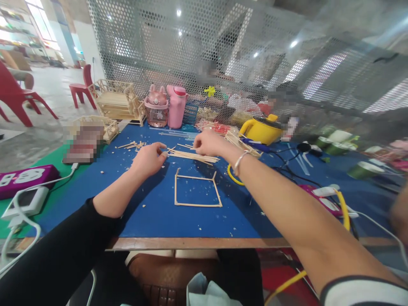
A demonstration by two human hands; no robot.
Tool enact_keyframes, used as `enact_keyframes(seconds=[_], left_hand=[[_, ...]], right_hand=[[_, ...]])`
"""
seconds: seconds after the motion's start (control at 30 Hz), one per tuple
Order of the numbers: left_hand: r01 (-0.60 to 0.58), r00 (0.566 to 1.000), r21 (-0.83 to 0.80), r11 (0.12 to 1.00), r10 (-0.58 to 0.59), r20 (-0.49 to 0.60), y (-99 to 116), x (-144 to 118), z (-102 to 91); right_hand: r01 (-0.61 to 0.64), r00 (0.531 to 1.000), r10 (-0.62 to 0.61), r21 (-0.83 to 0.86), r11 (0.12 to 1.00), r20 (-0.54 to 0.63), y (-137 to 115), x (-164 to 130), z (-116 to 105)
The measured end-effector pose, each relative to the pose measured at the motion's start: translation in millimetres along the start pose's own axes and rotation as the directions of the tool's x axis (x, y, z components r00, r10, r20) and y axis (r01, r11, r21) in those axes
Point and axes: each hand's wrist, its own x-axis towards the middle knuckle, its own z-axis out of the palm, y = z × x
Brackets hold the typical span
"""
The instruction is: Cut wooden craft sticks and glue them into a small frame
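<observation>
On the blue tabletop [149, 225], a four-sided frame of thin, pale wooden sticks [198, 205] lies before the person. At the frame's twelve o'clock I see a loose bundle of pale wooden sticks [193, 157]. The bare left hand [149, 158] is at ten, fingers bent by the bundle's end; the right hand [208, 143], at twelve, curls near its far side. I can't tell whether either pinches a stick.

Pink bottle [177, 108] — yellow pot [263, 133] — red chairs [19, 100]
</observation>
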Motion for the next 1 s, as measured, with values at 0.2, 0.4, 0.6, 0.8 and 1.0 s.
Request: enact_keyframes(seconds=[0.2,0.4,0.6,0.8,1.0], left_hand=[[-0.217,0.963,0.002,0.976,0.214,-0.165,33,-28,-12.8],[-0.51,0.79,0.074,0.857,0.433,0.434,75,-94,0.9],[-0.475,0.838,0.196,0.858,0.374,0.397,72,-95,14.4],[-0.373,0.881,0.171,0.912,0.29,0.373,71,-84,10.9],[-0.086,0.996,0.216,0.973,0.078,0.046,54,-43,-34.7]], right_hand=[[-0.25,0.946,0.284,0.209,0.946,-0.158,60,-66,-10],[-0.267,0.964,0.253,0.279,0.923,0.084,70,-91,49],[-0.145,0.989,0.14,0.285,0.948,0.038,66,-70,67],[-0.091,0.993,0.108,0.291,0.953,-0.043,69,-62,64],[-0.102,0.981,0.15,0.332,0.938,-0.121,67,-60,75]])
